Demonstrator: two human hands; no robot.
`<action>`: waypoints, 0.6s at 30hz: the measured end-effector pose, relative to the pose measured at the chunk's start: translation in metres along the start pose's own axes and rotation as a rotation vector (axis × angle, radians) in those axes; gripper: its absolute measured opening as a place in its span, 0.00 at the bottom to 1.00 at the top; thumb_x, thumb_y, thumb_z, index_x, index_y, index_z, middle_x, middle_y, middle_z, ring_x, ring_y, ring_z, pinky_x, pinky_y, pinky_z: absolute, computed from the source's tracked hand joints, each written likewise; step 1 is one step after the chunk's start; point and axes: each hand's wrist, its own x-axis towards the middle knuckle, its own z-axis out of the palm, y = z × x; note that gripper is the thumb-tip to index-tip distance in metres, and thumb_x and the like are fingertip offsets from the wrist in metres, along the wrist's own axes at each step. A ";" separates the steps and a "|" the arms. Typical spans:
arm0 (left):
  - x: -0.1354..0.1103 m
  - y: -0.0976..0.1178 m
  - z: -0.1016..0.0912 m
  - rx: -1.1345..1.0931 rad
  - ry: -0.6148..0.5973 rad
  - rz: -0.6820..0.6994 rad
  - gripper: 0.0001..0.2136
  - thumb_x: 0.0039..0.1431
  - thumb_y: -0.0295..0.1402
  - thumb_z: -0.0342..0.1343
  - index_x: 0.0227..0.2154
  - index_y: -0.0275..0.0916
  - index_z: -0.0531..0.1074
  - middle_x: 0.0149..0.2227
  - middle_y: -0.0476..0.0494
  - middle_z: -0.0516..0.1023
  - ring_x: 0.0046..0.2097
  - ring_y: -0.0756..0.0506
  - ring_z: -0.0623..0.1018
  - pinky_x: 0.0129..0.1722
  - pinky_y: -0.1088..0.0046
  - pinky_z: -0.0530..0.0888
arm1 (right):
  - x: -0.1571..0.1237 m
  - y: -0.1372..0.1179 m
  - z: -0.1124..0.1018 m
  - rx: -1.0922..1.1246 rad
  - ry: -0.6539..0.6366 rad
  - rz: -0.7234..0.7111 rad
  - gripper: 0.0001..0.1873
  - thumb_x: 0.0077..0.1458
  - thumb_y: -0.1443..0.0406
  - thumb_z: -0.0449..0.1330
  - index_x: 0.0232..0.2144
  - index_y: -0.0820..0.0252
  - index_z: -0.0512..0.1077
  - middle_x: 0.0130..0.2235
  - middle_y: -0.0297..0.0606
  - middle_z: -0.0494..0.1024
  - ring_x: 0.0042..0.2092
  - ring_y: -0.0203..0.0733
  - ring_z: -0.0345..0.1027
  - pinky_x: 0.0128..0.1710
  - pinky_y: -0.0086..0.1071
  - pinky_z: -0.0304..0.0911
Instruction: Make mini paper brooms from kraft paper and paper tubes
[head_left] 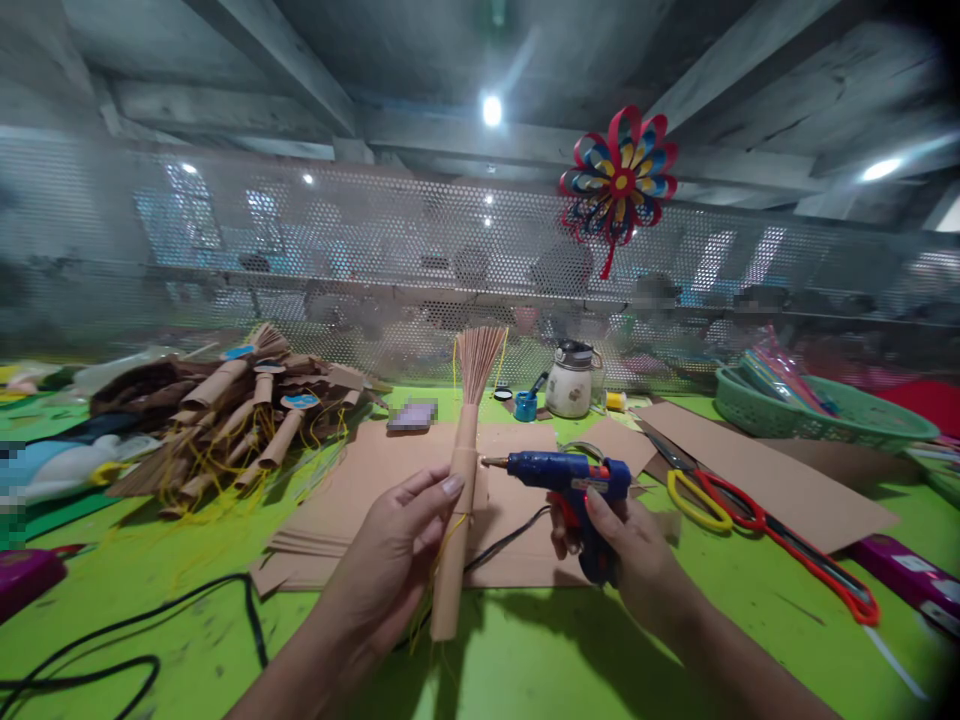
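Observation:
My left hand [409, 525] is closed around a small brown paper broom [463, 490], held upright with its pleated fan end on top and yellow string hanging from it. My right hand [611, 535] grips a blue glue gun [566, 475] by its handle. The gun's nozzle points left, at the broom's tube just above my left thumb; whether the tip touches the paper I cannot tell. Behind the broom lies a stack of brown paper sheets [337, 500] on the green table [525, 660].
On the left is a pile of similar paper brooms [262, 400]. Red-handled scissors [817, 570], yellow-handled scissors [701, 503] and a green basket [825, 420] are at the right. A jar [570, 385] and a blue pot [526, 405] stand behind. A black cable [255, 610] crosses the front left.

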 end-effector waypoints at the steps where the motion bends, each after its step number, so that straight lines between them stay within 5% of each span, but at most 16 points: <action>1: 0.000 0.000 0.000 -0.005 -0.011 -0.002 0.09 0.47 0.27 0.66 0.34 0.33 0.77 0.32 0.43 0.79 0.31 0.51 0.77 0.31 0.81 0.76 | 0.000 0.000 0.000 0.021 0.008 0.008 0.21 0.61 0.52 0.54 0.39 0.65 0.73 0.32 0.42 0.74 0.30 0.38 0.65 0.30 0.31 0.59; 18: 0.002 -0.001 -0.001 -0.037 -0.045 -0.002 0.07 0.48 0.26 0.65 0.32 0.32 0.77 0.33 0.44 0.78 0.32 0.51 0.77 0.34 0.79 0.77 | 0.000 0.006 -0.008 0.044 -0.005 -0.014 0.19 0.63 0.55 0.52 0.41 0.65 0.73 0.32 0.40 0.71 0.31 0.37 0.64 0.30 0.32 0.58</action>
